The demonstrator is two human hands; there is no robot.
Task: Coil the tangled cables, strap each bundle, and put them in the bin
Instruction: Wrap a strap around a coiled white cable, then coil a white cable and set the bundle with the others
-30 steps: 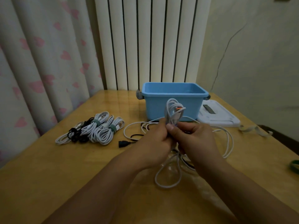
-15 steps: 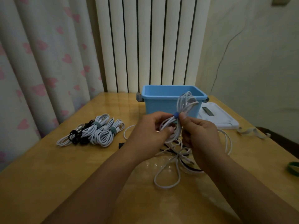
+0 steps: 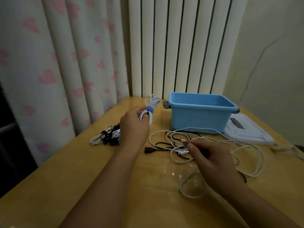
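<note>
Head view: left hand (image 3: 134, 127) grips strapped white bundle (image 3: 150, 106) above worktop (image 3: 65, 186), left of bin (image 3: 199, 119). Right hand (image 3: 212, 159) pinches loose white cable (image 3: 213, 140) near plug. Cable looks light, floppy; best held at strap.

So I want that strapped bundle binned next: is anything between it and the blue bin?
Nothing visible. The left hand holds the strapped bundle in the air just left of the blue bin, whose top is open. The loose cables lie lower, on the table.
</note>
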